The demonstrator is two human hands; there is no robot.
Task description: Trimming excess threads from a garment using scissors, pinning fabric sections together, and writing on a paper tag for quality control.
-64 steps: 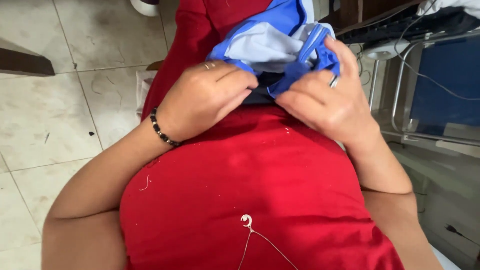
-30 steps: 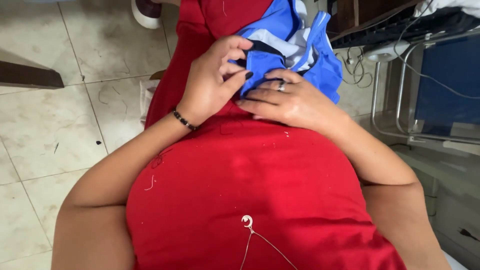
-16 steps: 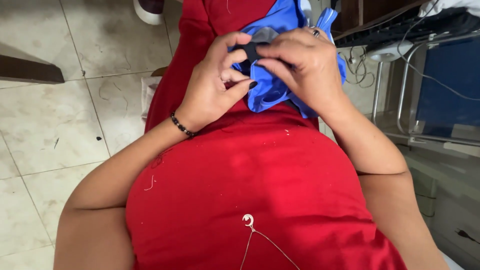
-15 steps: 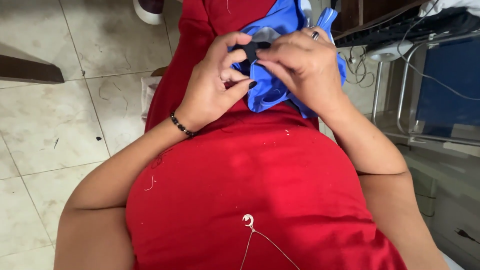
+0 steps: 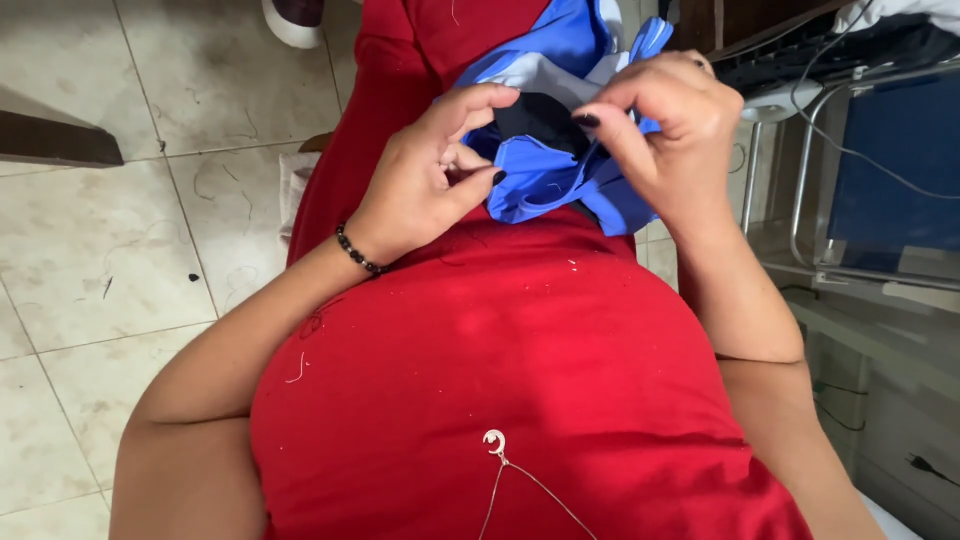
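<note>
Blue fabric point(image 5: 560, 190), a bunched garment piece with a paler grey-blue panel and a dark inner part point(image 5: 540, 115), is lying gathered on the person's lap over a red garment point(image 5: 520, 380), held up between both hands near the knees. The left hand point(image 5: 425, 185) is curling around the fabric's left edge, thumb and fingers partly spread, with the thumb tip pressing into a blue fold and the forefinger arching over the dark part. The right hand point(image 5: 665, 125) is pinching the fabric's upper edge between thumb and forefinger, its other fingers folded behind the cloth.

Judging from this hold, the person is working a small spot at the dark part. Doing it well probably means the left hand keeping the fold flat and taut while the right grip stays close to the working spot, so that the layers do not slip apart. Whether anything small sits inside the right pinch cannot be told.

A beaded bracelet point(image 5: 358, 252) is circling the left wrist. Loose thread bits are dotting the red cloth and the tiled floor point(image 5: 100, 250). A metal frame point(image 5: 800, 190) with cables is standing to the right.
</note>
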